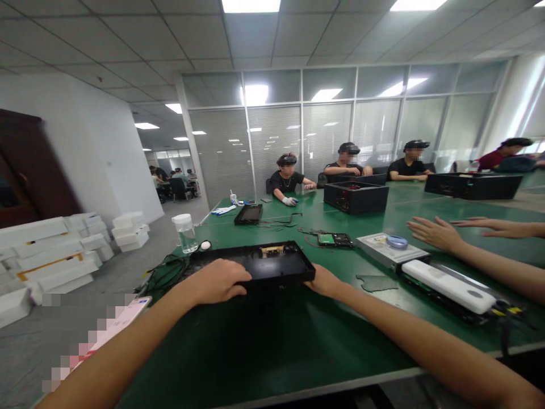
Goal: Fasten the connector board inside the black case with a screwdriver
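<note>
Between my two hands is a shallow black rectangular casing (281, 265), its inner side facing up and a small brass-coloured part near its far edge. My left hand (221, 279) grips the near left side, the thumb along the front wall. At the right end my right hand (322, 282) is closed on the corner, with most of its fingers hidden under and behind the casing. A tangle of black cables (168, 275) lies at the casing's left. Beyond its far right corner sits a circuit board with a green part (334, 239).
On the green table (264, 346) are a lidded clear jar (186, 234), a metal box (385, 250) with a blue roll (397, 242), a white device (447, 286) and a black bin (356, 199). A neighbour's hands (438, 233) are at the right. Several people sit opposite.
</note>
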`<act>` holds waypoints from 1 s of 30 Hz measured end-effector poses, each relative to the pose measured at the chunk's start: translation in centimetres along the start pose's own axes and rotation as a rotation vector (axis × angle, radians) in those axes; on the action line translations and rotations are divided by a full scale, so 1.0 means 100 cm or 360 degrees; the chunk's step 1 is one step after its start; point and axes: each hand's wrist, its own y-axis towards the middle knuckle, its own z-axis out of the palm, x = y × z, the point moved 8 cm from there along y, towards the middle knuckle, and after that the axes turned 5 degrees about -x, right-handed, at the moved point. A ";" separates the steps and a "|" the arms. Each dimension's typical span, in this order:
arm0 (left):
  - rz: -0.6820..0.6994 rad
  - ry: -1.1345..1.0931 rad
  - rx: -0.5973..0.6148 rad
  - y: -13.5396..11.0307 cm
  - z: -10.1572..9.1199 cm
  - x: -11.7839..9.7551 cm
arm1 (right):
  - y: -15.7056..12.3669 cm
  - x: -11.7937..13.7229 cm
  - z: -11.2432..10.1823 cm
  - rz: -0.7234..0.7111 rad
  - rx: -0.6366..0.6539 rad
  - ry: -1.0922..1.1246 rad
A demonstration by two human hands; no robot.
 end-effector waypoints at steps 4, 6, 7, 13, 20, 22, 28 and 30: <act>0.0045 0.0076 0.0054 -0.030 0.019 -0.035 | 0.022 -0.014 0.010 -0.0198 0.0017 0.0076; 0.0030 0.0072 0.0069 -0.041 0.028 -0.044 | 0.020 -0.021 0.010 -0.0268 -0.0012 0.0063; 0.0021 0.0071 0.0076 -0.044 0.033 -0.046 | 0.017 -0.024 0.009 -0.0298 -0.0030 0.0042; -0.0005 0.0047 0.0120 -0.046 0.066 -0.045 | -0.002 -0.074 -0.013 -0.0190 -0.0137 -0.0183; -0.0132 0.0083 0.0299 -0.013 0.094 -0.017 | -0.011 -0.131 -0.021 0.0488 -0.0389 0.0080; -0.0206 0.0102 0.0324 0.003 0.092 0.003 | -0.006 -0.114 -0.005 0.0503 -0.0222 0.0177; -0.0278 0.0440 -0.0119 0.054 0.082 0.063 | 0.010 -0.049 0.016 0.0318 -0.0035 0.0096; -0.0255 0.0485 -0.0017 0.060 0.096 0.073 | 0.011 -0.044 0.017 0.0326 -0.0029 0.0098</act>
